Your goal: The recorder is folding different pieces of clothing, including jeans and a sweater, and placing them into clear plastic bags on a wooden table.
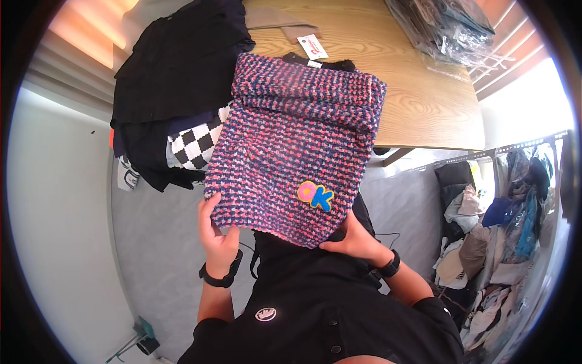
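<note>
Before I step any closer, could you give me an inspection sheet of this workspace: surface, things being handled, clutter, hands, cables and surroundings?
Surface: wood-grain table, partly covered.
Things handled: knitted piece, pink, navy and white, folded over at its far end; colourful patch near its lower right corner.
Clutter: black garments piled at left, checkered cloth showing at their edge; clear plastic packages at far right.
Hands: left hand holds the near left corner; right hand holds the near right.
Cables: thin dark line over the floor, possibly a cable; cannot tell.
Surroundings: grey floor, pale wall at left, stored garments at right.
</note>
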